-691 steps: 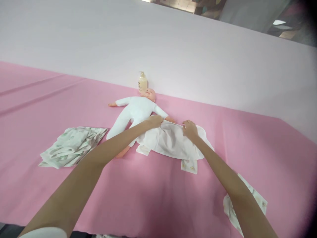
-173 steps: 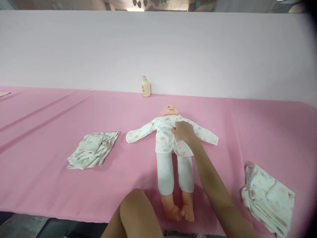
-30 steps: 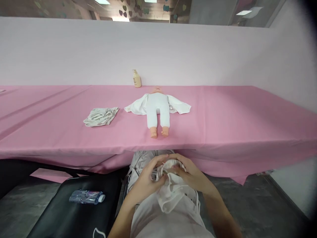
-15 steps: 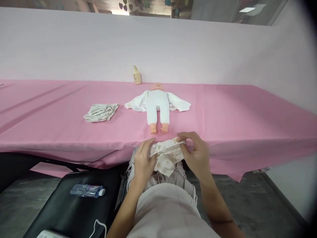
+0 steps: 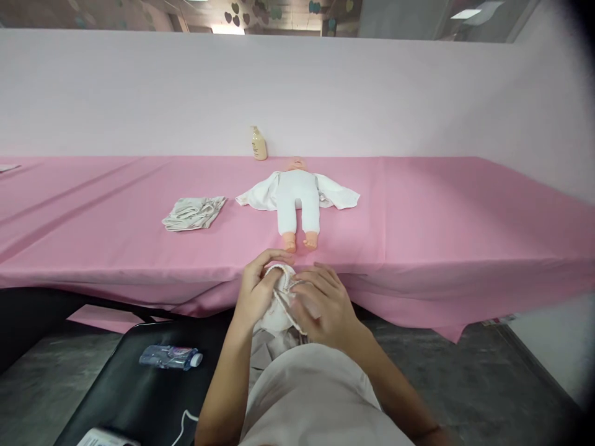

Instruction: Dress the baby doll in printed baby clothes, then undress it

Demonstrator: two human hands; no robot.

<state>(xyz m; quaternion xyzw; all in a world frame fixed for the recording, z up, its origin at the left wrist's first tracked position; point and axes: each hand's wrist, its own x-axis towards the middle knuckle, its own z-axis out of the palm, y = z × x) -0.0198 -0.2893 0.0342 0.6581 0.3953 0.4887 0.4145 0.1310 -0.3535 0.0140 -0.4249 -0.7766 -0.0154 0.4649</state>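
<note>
the left hand [image 5: 255, 291] has its grip closed on a bunched white cloth [image 5: 275, 317]; the right hand [image 5: 328, 303] touches its edge, closure unclear. just beyond the grip, the doll [image 5: 298, 189] lies on the bench [image 5: 427, 217], long axis running away, feet [image 5: 289, 242] nearest, the left hand seemingly closer.

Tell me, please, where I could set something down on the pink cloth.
The cloth lies bare right of the doll and sleeves and left of the folded clothes. It is crowded between those clothes and the nearer sleeve, and just off the near edge, where left hand and right hand handle a garment.
</note>
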